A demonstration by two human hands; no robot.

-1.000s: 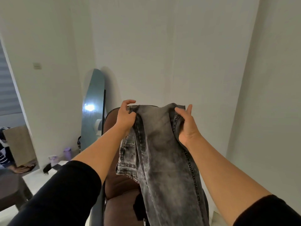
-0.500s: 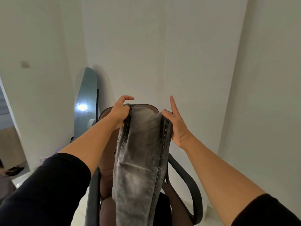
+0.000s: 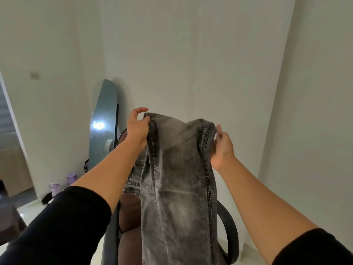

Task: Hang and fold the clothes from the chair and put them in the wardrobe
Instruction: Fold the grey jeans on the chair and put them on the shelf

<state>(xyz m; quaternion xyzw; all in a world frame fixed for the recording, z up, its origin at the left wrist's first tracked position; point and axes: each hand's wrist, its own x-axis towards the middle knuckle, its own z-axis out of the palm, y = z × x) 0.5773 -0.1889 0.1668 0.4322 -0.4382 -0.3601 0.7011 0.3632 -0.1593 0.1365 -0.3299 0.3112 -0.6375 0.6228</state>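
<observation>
Centre frame: left hand (image 3: pixel 138 127) and right hand (image 3: pixel 221 148) each grip the grey washed-denim jeans (image 3: pixel 177 178), long axis vertical, hanging down over the brown chair (image 3: pixel 129 213).

One pair of grey washed jeans (image 3: pixel 177 178) is in view — a single garment. Two hands hold its upper edge: the left hand (image 3: pixel 138 127) at one corner, the right hand (image 3: pixel 222 148) at the other. Two black sleeves, one on each arm. One brown chair (image 3: pixel 129 213) stands behind the jeans, with two dark armrests showing. One tall mirror (image 3: pixel 103 123) leans on the wall. Two purple bottles (image 3: pixel 63 183) stand on the floor near it — beside them, one dark object, too unclear to identify. One wall switch (image 3: pixel 34 75).
</observation>
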